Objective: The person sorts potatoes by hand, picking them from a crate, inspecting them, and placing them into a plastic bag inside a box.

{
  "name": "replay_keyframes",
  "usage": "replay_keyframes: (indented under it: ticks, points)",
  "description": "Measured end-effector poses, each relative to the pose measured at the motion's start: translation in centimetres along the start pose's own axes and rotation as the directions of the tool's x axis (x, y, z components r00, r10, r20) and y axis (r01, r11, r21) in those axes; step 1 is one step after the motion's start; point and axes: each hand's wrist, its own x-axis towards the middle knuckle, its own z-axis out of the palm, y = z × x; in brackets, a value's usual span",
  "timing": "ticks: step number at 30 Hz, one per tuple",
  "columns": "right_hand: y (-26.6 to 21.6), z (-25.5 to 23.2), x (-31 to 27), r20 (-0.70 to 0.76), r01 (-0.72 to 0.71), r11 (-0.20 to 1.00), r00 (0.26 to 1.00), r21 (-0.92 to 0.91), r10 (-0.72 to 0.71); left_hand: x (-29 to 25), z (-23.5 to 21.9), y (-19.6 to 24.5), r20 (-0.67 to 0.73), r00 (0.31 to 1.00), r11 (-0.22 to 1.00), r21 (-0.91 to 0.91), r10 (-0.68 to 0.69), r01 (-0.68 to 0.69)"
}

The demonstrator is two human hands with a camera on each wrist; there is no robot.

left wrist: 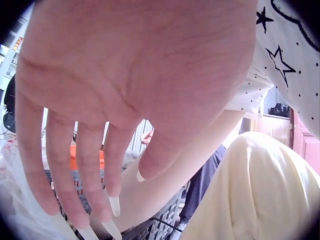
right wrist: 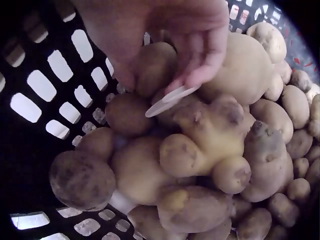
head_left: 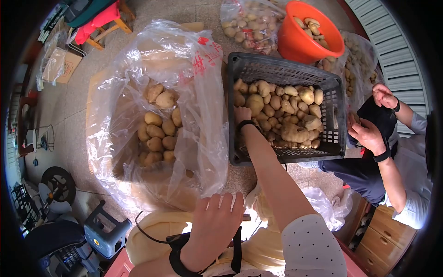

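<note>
In the head view my right hand reaches into a black plastic crate at its left wall. Seen from the right wrist, that hand has its thumb and fingers curled round a brownish potato. A larger pale potato and a knobbly one lie beside and below the fingers. My left hand hovers over my lap, palm down with straight fingers, holding nothing. From the left wrist its palm and long nails fill the view.
Left of the crate, a plastic-lined cardboard box holds several potatoes. An orange bucket and bagged potatoes stand behind the crate. Another person sits at the right. A blue stool stands at lower left.
</note>
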Motion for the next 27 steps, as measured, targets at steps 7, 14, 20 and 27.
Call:
replay_keyframes:
  ticks: [7,14,20,27]
  points:
    - [-0.2,0.9,-0.1,-0.005,-0.074,0.995,0.997,0.070,0.075,-0.1,0.2,-0.2,0.001,1.000,1.000,0.007,0.013,-0.013]
    - [0.1,1.2,-0.1,-0.013,-0.069,0.990,0.997,0.122,0.071,-0.1,0.0,-0.3,0.001,1.000,1.000,0.019,0.014,-0.014]
    - [2.5,-6.8,-4.3,0.000,-0.012,0.962,1.000,0.271,0.012,0.6,1.0,-0.4,-0.127,0.992,0.998,0.064,-0.006,0.014]
    - [5.8,-20.2,-13.8,-0.152,0.124,0.793,0.988,0.596,-0.040,1.6,0.8,0.1,-0.296,0.955,0.999,0.053,0.019,-0.003]
